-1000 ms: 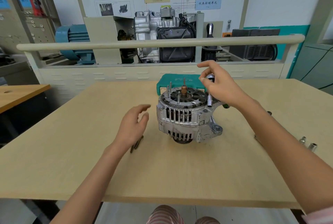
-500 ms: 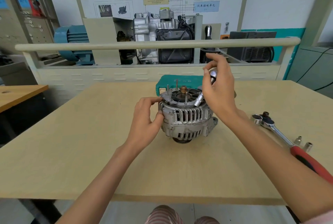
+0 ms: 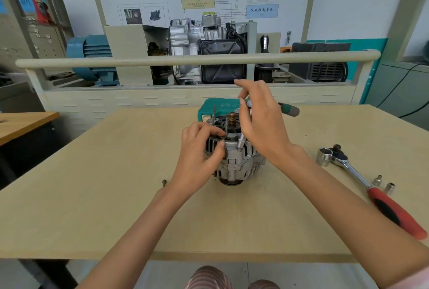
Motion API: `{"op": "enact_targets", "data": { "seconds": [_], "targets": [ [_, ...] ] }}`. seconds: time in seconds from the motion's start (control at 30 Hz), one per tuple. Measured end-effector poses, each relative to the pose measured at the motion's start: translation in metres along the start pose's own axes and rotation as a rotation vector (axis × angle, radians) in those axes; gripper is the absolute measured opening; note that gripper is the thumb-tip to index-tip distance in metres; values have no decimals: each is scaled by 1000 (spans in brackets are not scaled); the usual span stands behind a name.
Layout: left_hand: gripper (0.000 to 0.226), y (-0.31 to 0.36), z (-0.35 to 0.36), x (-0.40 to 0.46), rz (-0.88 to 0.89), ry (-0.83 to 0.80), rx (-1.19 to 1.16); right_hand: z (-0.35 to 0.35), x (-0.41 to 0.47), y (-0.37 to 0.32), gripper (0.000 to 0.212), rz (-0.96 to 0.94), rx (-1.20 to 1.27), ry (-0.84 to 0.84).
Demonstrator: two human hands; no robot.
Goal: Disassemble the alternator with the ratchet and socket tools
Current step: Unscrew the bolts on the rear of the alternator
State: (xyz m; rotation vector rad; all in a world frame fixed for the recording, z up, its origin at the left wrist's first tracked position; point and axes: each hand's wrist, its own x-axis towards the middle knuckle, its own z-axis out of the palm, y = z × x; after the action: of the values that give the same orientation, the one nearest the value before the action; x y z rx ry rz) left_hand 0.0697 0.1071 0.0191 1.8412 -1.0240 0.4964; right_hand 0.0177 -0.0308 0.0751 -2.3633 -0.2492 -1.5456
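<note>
alternator (image 3: 234, 161) stands at bench (image 3: 92, 195) centre. left hand (image 3: 199, 156) grips its housing. right hand (image 3: 262, 123) pinches a small ratchet (image 3: 287, 109), socket (image 3: 240, 143) seated on the alternator. large ratchet (image 3: 362, 179) lies right.

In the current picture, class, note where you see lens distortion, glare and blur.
Head view: the rail bows, a wide-angle effect; glare glints on the ratchet head; the right hand is softly blurred at its fingertips; the alternator and left hand read fairly sharp; lighting is even, with faint shadows on the table.
</note>
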Motion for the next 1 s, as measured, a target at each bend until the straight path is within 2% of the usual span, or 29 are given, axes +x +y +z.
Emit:
{"op": "enact_targets", "data": {
  "seconds": [0.13, 0.27, 0.5, 0.67, 1.0],
  "targets": [
    [17, 3, 0, 1, 33, -18, 27, -4, 4, -3, 39, -123, -88, -54],
    [12, 5, -5, 5, 34, -56, -50, -1, 7, -7, 42, -218, -111, -67],
    [22, 4, -8, 7, 63, -114, -107, 2, 4, -9, 43, -209, -53, -41],
    [16, 3, -9, 9, 61, -122, -151, 3, 7, -12, 40, -265, -28, -55],
    [15, 15, -5, 17, -101, -249, -143, -3, 6, -8, 31, -210, 67, -77]
  ]
}}
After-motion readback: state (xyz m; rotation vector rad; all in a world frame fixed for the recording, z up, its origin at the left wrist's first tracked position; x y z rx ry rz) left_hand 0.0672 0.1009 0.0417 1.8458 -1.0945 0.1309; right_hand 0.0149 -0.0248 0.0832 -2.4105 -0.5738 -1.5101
